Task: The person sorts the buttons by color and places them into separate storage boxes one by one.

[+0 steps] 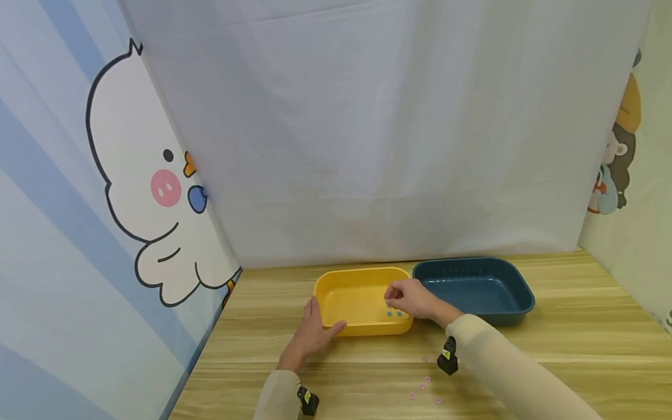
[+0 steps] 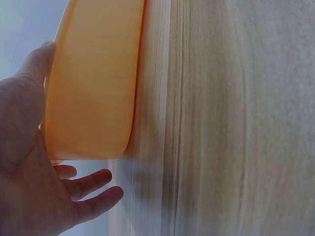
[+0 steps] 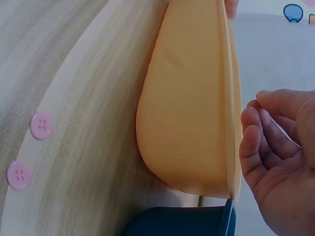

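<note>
A yellow tray [image 1: 354, 331] stands on the wooden table. My left hand [image 1: 311, 335] rests at its front left corner, fingers along the left side and thumb by the front rim. In the left wrist view, this hand's fingers [image 2: 96, 202] reach loosely past the tray's end. Over the tray's right part, my right hand [image 1: 412, 297] has thumb and fingertips together, with a small blue button [image 1: 388, 303] showing right at the tips. Two more blue buttons [image 1: 399, 313] lie below on the tray floor. From the right wrist, the fingertips [image 3: 250, 135] appear beside the tray's rim, hiding the button.
A dark blue tray [image 1: 517, 318] stands right against the yellow one, partly behind my right forearm. Several pink buttons [image 1: 422, 387] are scattered on the table in front, near my right sleeve. A white curtain [image 1: 336, 146] hangs behind the trays.
</note>
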Available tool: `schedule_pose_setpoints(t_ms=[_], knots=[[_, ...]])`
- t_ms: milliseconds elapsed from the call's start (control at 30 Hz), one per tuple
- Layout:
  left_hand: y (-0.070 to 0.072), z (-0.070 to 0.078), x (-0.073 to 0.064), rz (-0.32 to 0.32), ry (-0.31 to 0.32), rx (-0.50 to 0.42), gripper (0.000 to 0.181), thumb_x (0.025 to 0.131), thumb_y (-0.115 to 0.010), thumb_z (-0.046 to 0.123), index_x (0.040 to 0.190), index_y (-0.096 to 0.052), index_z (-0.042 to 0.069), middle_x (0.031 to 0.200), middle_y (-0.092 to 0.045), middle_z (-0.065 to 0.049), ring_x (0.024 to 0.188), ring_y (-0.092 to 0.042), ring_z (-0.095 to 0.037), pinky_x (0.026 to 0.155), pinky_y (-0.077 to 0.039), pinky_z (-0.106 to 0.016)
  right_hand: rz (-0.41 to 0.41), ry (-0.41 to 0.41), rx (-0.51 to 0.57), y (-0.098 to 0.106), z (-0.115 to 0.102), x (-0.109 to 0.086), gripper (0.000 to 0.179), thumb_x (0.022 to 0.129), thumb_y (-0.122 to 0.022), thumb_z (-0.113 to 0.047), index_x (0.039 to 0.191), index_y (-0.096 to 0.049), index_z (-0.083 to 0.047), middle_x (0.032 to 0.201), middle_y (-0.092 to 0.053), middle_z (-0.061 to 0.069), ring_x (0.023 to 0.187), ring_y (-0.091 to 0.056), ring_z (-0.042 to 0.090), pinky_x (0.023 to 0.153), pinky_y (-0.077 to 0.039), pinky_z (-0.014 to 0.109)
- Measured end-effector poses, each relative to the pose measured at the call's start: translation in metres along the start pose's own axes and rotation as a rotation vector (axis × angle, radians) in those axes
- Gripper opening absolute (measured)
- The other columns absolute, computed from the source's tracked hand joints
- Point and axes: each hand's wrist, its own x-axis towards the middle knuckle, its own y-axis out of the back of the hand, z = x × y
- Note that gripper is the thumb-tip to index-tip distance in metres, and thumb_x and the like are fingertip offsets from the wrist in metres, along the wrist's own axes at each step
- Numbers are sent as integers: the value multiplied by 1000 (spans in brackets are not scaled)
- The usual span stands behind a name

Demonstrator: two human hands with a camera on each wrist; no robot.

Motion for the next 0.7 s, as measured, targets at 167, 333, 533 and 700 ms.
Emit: schedule_pose_setpoints(t_ms=[167, 333, 533, 700], knots=[[0, 0, 1, -4, -4, 7, 104, 87, -61, 51, 147, 0, -9, 151, -5, -30, 136, -21, -44, 107, -25, -53, -3, -9, 32, -1, 4, 5, 6, 90, -62, -8, 92, -66, -3, 77, -61, -1, 73, -60, 23, 63, -48, 30], [0, -1, 1, -7, -9, 16, 106, 86, -60, 54, 147, -1, -10, 151, -5, -30, 136, -20, -45, 107, -24, -52, -1, -18, 54, -2, 7, 6, 6, 90, -62, -8, 93, -66, -4, 78, -62, 1, 74, -60, 26, 63, -48, 31], [0, -1, 1, -4, -9, 12, 107, 86, -59, 56, 147, 0, -10, 152, -5, -30, 137, -19, -43, 107, -24, -52, 5, -49, 41, -3, 9, 9, 8, 90, -63, -11, 94, -68, -6, 79, -63, -2, 70, -58, 16, 62, -48, 29], [-1, -2, 1, -2, -8, 15, 108, 86, -59, 57, 147, -1, -10, 152, -5, -30, 136, -20, -44, 107, -25, -52, 3, -42, 48, -5, 7, 12, 10, 89, -64, -10, 95, -69, -3, 82, -65, -1, 70, -59, 13, 63, -49, 29]])
